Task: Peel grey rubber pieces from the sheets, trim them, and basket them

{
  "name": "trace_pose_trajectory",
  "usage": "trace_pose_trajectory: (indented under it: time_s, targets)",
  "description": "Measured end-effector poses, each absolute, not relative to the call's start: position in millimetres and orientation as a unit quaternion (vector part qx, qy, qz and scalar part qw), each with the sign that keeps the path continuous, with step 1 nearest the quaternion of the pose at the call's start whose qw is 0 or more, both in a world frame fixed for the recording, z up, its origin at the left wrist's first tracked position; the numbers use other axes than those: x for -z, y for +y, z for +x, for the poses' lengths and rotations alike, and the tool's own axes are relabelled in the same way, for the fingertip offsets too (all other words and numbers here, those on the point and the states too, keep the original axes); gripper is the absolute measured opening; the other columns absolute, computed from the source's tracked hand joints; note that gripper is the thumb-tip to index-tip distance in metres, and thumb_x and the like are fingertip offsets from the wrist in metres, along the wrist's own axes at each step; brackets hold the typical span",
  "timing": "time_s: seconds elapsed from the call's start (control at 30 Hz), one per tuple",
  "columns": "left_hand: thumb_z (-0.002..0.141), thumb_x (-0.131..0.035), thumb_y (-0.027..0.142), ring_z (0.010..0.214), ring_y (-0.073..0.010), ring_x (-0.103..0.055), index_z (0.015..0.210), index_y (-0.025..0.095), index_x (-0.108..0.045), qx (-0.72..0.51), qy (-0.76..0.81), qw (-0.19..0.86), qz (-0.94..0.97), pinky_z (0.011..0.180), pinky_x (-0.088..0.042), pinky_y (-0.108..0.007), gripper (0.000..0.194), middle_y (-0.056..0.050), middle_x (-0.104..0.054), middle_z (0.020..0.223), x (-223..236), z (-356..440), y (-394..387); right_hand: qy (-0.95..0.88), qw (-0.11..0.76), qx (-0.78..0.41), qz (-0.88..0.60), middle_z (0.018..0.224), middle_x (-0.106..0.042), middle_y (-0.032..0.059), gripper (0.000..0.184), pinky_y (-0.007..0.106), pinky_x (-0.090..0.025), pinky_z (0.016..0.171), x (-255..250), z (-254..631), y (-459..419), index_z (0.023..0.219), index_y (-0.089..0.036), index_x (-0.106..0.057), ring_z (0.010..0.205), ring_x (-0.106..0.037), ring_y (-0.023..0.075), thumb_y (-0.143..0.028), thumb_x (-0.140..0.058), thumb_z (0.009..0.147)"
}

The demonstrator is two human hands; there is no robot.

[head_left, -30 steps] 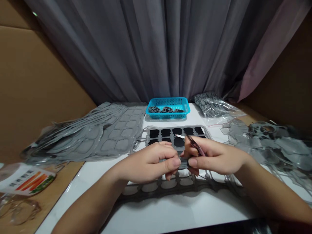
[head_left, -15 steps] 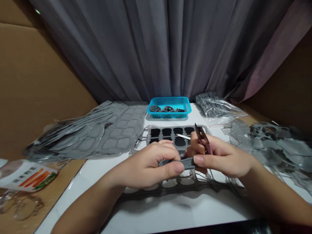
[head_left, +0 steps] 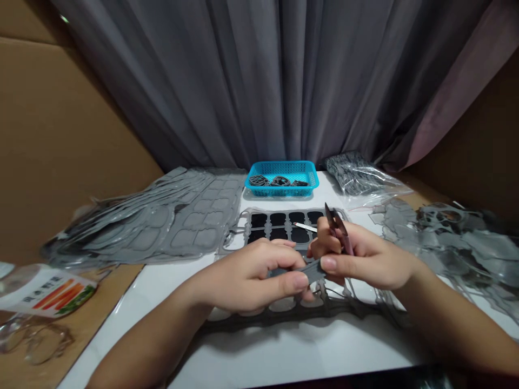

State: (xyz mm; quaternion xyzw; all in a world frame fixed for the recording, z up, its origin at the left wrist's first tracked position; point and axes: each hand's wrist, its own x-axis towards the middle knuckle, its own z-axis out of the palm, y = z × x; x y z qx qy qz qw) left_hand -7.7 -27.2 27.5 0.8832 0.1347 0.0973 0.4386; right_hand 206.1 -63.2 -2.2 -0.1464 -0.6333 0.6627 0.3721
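Note:
Both hands meet over the middle of the table, holding a small flat grey rubbery piece point(head_left: 313, 272) between them. My left hand point(head_left: 265, 275) pinches its left end with thumb and forefinger. My right hand point(head_left: 360, 254) presses its thumb on the right end and also keeps a pair of small snips point(head_left: 339, 224) in its palm, blades upward and slightly apart. Under the hands lies a grey sheet point(head_left: 283, 303) with rounded cut-outs. Just behind them is a grey moulded sheet with black panels point(head_left: 278, 219), a white-ended slim tool point(head_left: 305, 227) lying on it. My fingers partly cover the piece.
A blue basket point(head_left: 281, 190) with several dark patterned pieces stands at the back. Stacked grey sheets point(head_left: 162, 221) spread on the left; a clear bag point(head_left: 357, 175) and grey scraps point(head_left: 454, 243) lie right. A labelled bottle point(head_left: 48, 292) and eyeglasses point(head_left: 44, 340) are near left.
The grey piece has turned between my fingers and now shows a broader flat face. My left hand has shifted slightly right; the snips stay in my right hand.

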Motion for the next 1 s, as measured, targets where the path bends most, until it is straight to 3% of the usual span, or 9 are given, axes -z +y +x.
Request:
trace_pose_trajectory:
  time_s: [0.27,0.43,0.57,0.83,1.0]
  targets:
    - [0.093,-0.044,0.04,0.063,-0.0133,-0.061,0.076,0.013,-0.061,-0.158,0.103,0.475,0.86,0.101,-0.034,-0.039,0.037,-0.001,-0.063,0.053,-21,-5,-15,-0.576,0.43,-0.689,-0.091,0.061,-0.034,-0.0074,0.026,0.022,-0.03,0.053,3,206,-55,0.075,-0.021,-0.031,0.054,-0.037,0.0073,-0.019,-0.054,0.087]
    - [0.094,-0.044,0.035,0.076,-0.0161,-0.063,0.08,0.013,-0.061,-0.203,0.05,0.461,0.862,0.105,-0.03,-0.041,0.032,-0.004,-0.067,0.059,-25,-8,-19,-0.584,0.456,-0.669,-0.061,0.055,-0.041,-0.0088,0.029,0.026,-0.032,0.058,6,205,-53,0.074,-0.022,-0.03,0.047,-0.038,0.0068,-0.023,-0.056,0.087]
    - [0.095,-0.043,0.034,0.067,-0.0146,-0.064,0.079,0.012,-0.06,-0.218,0.032,0.462,0.859,0.105,-0.03,-0.043,0.032,-0.004,-0.067,0.057,-25,-9,-22,-0.599,0.459,-0.654,-0.053,0.054,-0.045,-0.008,0.029,0.027,-0.032,0.058,8,205,-52,0.074,-0.022,-0.029,0.046,-0.039,0.0075,-0.025,-0.055,0.087]
    - [0.095,-0.041,0.032,0.059,-0.0127,-0.064,0.078,0.012,-0.059,-0.205,0.039,0.444,0.872,0.104,-0.031,-0.04,0.032,-0.004,-0.067,0.054,-22,-6,-22,-0.634,0.366,-0.677,-0.074,0.064,-0.046,-0.0059,0.028,0.024,-0.035,0.056,12,212,-47,0.078,-0.022,-0.027,0.056,-0.047,0.0087,-0.027,-0.052,0.089]
    - [0.091,-0.046,0.021,0.064,-0.0132,-0.062,0.073,0.013,-0.061,-0.122,0.066,0.4,0.906,0.088,-0.043,-0.03,0.024,-0.004,-0.07,0.062,-17,-1,-17,-0.759,0.303,-0.537,-0.211,0.078,-0.036,-0.0027,0.033,0.024,-0.035,0.061,16,210,-39,0.08,-0.019,-0.036,0.07,-0.036,0.0097,-0.041,-0.061,0.081]
